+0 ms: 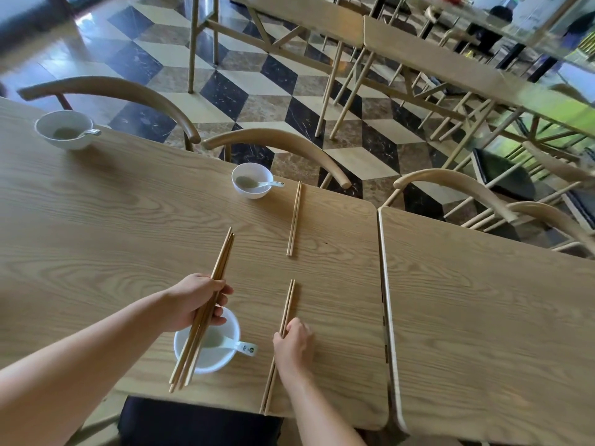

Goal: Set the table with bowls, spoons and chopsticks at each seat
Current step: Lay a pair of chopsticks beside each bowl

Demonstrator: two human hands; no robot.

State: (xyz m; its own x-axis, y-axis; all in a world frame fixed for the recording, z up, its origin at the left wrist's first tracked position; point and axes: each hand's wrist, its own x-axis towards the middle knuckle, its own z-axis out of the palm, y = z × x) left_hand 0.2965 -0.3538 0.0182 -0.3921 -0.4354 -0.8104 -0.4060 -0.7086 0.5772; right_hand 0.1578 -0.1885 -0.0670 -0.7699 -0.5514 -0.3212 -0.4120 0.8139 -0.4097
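Note:
My left hand (196,300) grips a bundle of wooden chopsticks (222,262) above the near white bowl (225,358), which holds a white spoon (238,346). My right hand (294,346) pinches a pair of chopsticks (288,304) lying flat on the wooden table (128,236), just right of that bowl. Across the table a second pair of chopsticks (295,217) lies beside another bowl (251,180) with a spoon (272,184). A third bowl (64,128) with a spoon (90,132) stands at the far left.
A second wooden table (483,317) abuts on the right. Curved-back wooden chairs (280,143) line the far side. A dark seat cushion (199,423) is under the near edge. More tables and chairs stand beyond on the checkered floor.

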